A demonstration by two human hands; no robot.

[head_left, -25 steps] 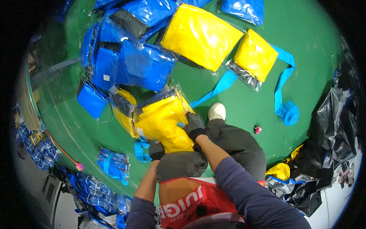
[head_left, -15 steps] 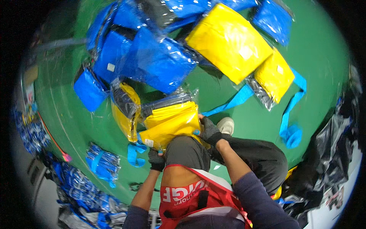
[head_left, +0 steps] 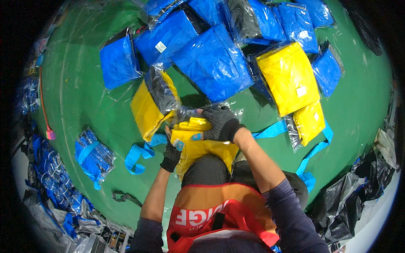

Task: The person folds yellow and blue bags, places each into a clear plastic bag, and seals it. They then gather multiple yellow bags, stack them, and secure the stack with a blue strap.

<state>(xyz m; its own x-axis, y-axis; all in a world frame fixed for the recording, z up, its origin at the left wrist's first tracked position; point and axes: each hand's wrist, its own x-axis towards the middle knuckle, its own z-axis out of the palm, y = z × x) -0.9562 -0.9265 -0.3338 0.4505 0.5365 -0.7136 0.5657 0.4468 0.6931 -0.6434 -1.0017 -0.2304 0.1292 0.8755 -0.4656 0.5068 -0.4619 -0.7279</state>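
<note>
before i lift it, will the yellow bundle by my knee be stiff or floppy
The yellow bundle will likely flop: its material creases and spreads beside the knee. Its glossy surface may feel slippery. The stacked folds beside the right hand could shift apart.

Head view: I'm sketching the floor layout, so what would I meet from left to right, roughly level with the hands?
Pink-tipped orange cord → blue plastic-wrapped bundle → loose light-blue flat strap → grey-gloved left hand → grey-gloved right hand → small yellow plastic-wrapped package → crumpled black plastic sheeting.
</note>
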